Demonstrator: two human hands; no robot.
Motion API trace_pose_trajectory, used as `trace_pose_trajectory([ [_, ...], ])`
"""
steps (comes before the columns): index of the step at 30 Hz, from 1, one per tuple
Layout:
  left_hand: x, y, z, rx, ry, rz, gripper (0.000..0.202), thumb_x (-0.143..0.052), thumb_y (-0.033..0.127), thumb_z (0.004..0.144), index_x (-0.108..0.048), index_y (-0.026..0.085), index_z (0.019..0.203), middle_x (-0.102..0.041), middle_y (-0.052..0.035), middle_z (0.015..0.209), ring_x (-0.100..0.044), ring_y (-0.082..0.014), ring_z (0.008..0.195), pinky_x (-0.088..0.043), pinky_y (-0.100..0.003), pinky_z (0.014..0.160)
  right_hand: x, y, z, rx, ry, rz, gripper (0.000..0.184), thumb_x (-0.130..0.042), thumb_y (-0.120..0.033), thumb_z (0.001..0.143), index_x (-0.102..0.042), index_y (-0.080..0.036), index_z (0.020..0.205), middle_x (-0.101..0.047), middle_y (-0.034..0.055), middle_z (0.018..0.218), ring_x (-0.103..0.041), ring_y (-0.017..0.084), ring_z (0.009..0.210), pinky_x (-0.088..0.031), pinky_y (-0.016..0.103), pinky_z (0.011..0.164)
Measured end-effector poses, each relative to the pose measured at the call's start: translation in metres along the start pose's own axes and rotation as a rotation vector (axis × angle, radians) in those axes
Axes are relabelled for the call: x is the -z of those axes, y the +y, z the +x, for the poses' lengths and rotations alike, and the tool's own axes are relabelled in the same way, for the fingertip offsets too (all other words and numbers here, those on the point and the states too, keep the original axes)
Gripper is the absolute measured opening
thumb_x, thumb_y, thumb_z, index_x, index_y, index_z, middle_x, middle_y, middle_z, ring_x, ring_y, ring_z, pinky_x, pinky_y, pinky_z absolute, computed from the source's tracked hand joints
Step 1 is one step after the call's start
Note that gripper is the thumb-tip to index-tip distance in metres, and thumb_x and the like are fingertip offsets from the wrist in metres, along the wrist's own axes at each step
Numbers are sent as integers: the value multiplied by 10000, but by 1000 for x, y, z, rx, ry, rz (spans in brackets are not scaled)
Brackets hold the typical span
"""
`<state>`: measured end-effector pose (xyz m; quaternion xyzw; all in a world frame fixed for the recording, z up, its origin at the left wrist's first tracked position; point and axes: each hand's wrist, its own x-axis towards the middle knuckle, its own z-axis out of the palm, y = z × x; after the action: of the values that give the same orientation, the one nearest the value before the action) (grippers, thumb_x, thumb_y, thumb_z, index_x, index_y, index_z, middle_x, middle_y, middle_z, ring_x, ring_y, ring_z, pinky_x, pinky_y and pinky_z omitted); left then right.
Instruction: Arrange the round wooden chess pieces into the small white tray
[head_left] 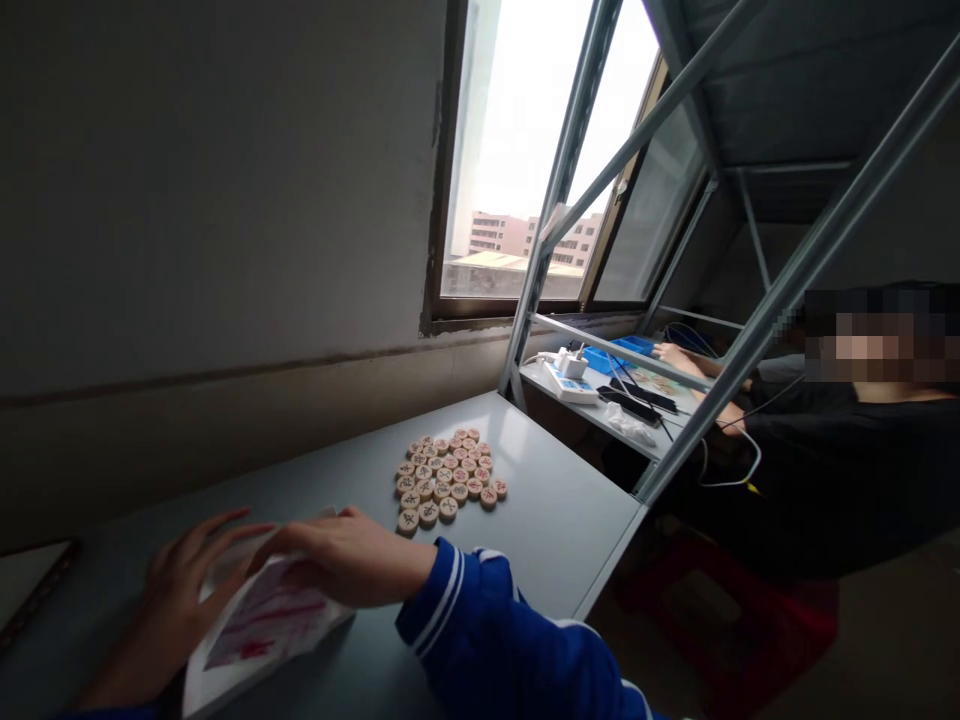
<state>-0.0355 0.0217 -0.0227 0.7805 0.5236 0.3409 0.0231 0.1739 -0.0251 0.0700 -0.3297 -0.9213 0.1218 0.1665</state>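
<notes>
In the head view, a white packet printed in pink and red (262, 625) is held at the near left of a grey metal table (540, 500). The right hand (341, 555), in a blue striped sleeve (465, 620), is closed over the packet's upper edge. The left hand (184, 590) is cupped against its left side, though whether that grip is closed cannot be told. Round wooden Chinese chess pieces (446, 480) are heaped just beyond the hands. At far right, a co-worker's hands (675, 355) are seen at a second table (585, 415) beside a blue tray (611, 352).
</notes>
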Motion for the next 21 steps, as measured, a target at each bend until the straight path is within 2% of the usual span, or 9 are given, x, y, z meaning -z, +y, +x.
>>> trace_pose_trajectory([
  [1,3,4,0,9,12,-1,350,-331,445,726,-599,302,901,-578,-52,1057,-511,-262,1022,-364,-420,883,-4,4,5,-19,-3,-48,355,-459,-218,830,-404,-205,1180,-584,14,1077,-531,130,994,-422,254,812],
  [3,9,10,1,28,26,4,364,-313,445,757,-590,258,899,-541,-76,1090,-470,-258,1068,-322,-434,922,-16,13,15,30,-52,-112,379,-465,-243,828,-389,-181,1194,-581,51,1077,-535,159,978,-423,285,794],
  [6,17,17,0,31,53,45,359,-328,456,766,-584,206,730,-520,-99,1078,-450,-270,1057,-299,-455,928,-36,23,24,56,-108,-166,300,-483,-205,811,-480,-171,1109,-582,56,1069,-539,154,962,-407,255,798],
  [9,22,25,-2,43,54,83,353,-355,449,772,-558,189,645,-509,-102,1092,-442,-268,1026,-316,-448,906,-49,26,26,52,-115,-100,354,-521,-210,784,-471,-178,1133,-579,57,1069,-541,153,952,-405,237,776],
  [13,22,32,-4,79,-18,64,379,-371,484,768,-564,201,605,-532,-69,1077,-441,-260,999,-339,-426,874,-50,27,23,43,-47,66,416,-521,-138,769,-423,-189,1170,-545,55,1126,-507,131,1007,-377,234,823],
  [17,20,31,-4,95,-46,66,407,-376,525,758,-572,210,590,-541,-54,1083,-435,-262,1009,-326,-430,880,-50,28,18,-15,40,52,327,-535,-155,768,-466,-180,1086,-531,65,1142,-460,155,1064,-323,300,882],
  [21,20,26,-4,63,-54,86,433,-409,587,714,-581,216,570,-559,-59,1057,-456,-264,984,-332,-428,885,-55,23,14,-7,129,68,371,-500,-135,785,-408,-224,1133,-526,21,1137,-438,136,1074,-306,294,864],
])
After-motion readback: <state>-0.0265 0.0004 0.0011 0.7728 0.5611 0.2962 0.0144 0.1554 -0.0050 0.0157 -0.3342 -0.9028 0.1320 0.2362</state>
